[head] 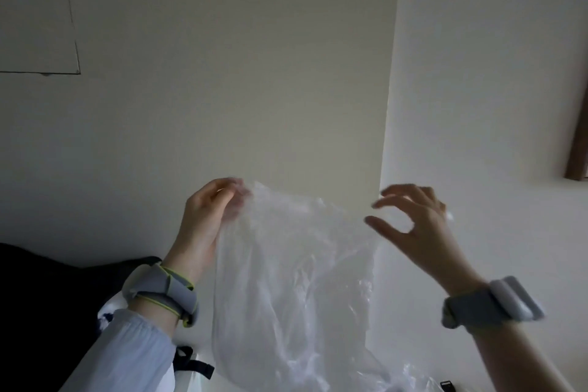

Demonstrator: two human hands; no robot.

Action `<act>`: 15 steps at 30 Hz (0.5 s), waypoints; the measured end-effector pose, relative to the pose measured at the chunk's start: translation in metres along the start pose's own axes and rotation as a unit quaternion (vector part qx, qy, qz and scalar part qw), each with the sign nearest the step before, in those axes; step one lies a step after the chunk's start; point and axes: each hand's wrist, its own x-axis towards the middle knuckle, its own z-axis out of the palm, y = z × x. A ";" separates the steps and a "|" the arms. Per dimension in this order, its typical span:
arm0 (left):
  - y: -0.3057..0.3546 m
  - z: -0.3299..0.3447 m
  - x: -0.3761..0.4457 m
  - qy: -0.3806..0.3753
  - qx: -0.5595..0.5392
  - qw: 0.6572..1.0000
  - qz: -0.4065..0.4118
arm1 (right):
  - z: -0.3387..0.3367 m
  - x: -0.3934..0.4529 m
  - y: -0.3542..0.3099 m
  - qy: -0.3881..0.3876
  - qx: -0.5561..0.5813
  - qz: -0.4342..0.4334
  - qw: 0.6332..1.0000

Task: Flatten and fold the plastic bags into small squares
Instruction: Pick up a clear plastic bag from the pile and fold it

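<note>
A clear plastic bag (286, 264) is held up in the air in front of a pale wall (254, 73), hanging crumpled and unflattened from its upper left corner down to the bottom edge of the view. That corner is pinched by the left hand (206, 219), which is raised with the wrist bent and the fingers (234, 186) curled together over the film at the top; the fingertips are blurred, so the exact grip cannot be told. A grey wrist strap with yellow-green edging (162, 293) is worn on the left wrist, and a light blue sleeve (127, 353) covers the forearm below it. The right hand (413, 226) is raised at about the same height, just beside the bag's right edge, with the thumb and fingers spread and loosely arched and nothing grasped between them; whether the film is touched by it cannot be told. A grey band with a pale block (493, 302) is worn on the right wrist, and the forearm is bare. A dark shape (47, 296) is seen low on the left behind the left arm, and more clear plastic (420, 379) is seen at the bottom edge.
</note>
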 end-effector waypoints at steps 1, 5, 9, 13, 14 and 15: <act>0.001 0.006 -0.001 -0.010 0.006 1.000 0.008 | 0.005 0.005 -0.013 -0.011 0.016 -0.026 0.999; 0.009 0.017 -0.006 -0.027 0.014 0.999 0.030 | 0.019 0.021 -0.051 -0.053 0.060 -0.050 0.996; 0.021 0.013 -0.002 0.007 -0.073 0.997 -0.022 | 0.025 0.022 -0.047 -0.194 -0.030 -0.049 0.979; 0.029 -0.003 0.008 0.009 -0.149 0.985 -0.085 | 0.036 0.000 -0.024 -0.261 0.107 0.015 0.959; 0.030 -0.007 0.010 0.012 -0.147 0.985 -0.093 | 0.037 -0.006 -0.020 -0.264 0.150 0.038 0.952; 0.031 -0.010 0.012 0.017 -0.142 0.985 -0.095 | 0.039 -0.009 -0.016 -0.269 0.184 0.062 0.944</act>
